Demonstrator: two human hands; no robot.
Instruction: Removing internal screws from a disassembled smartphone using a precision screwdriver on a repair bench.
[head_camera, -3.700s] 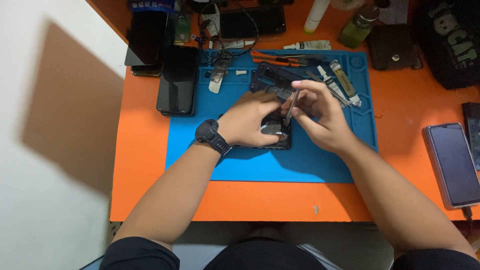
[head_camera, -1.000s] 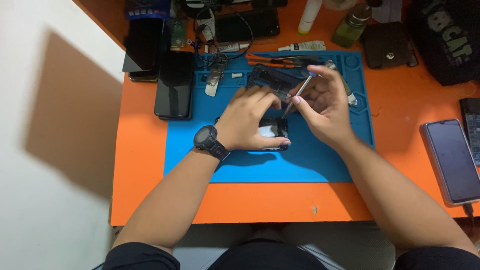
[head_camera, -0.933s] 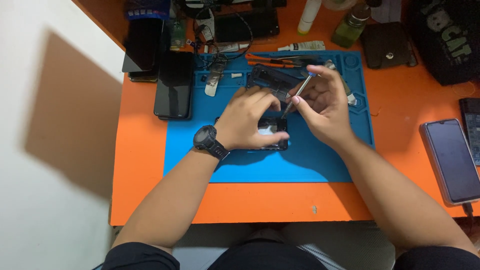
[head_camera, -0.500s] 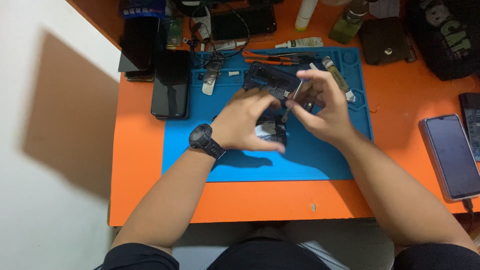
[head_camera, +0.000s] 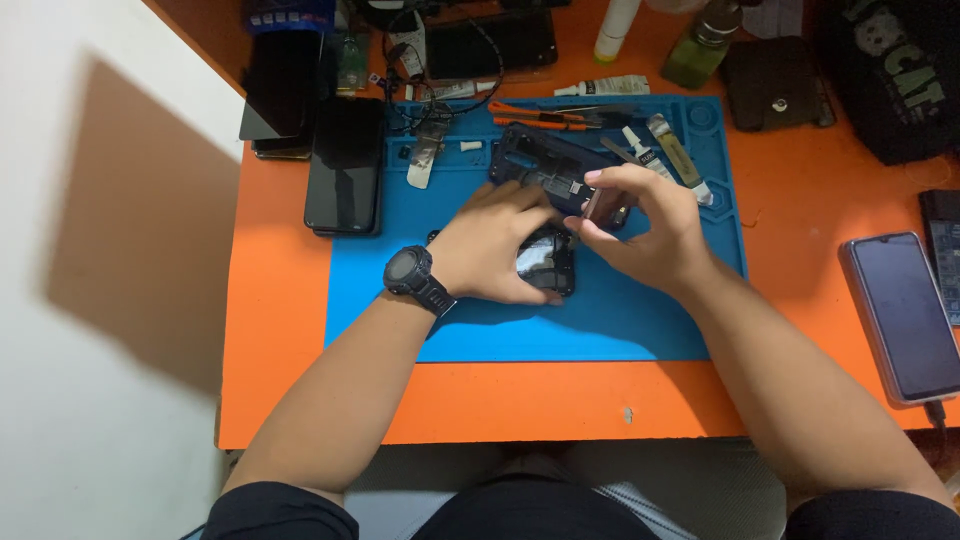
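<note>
An opened black phone (head_camera: 548, 262) lies on a blue work mat (head_camera: 600, 320) on the orange desk. My left hand (head_camera: 492, 248), with a black watch on its wrist, presses down on the phone and covers most of it. My right hand (head_camera: 645, 225) hovers just right of the phone and pinches a thin metal tool (head_camera: 592, 203) whose tip points down at the phone's upper right corner. Behind the hands lies a dark phone frame part (head_camera: 545, 165).
Black phones (head_camera: 345, 165) lie stacked at the mat's left edge. Orange-handled tools (head_camera: 535, 115), tweezers and small tubes (head_camera: 610, 87) line the mat's far side. A green bottle (head_camera: 700, 45), a black pouch (head_camera: 775, 85) and a phone (head_camera: 905, 315) on a cable sit to the right.
My right hand has tilted the tool lower and closer to the phone. My left hand has stayed on the phone. The view has shifted slightly.
</note>
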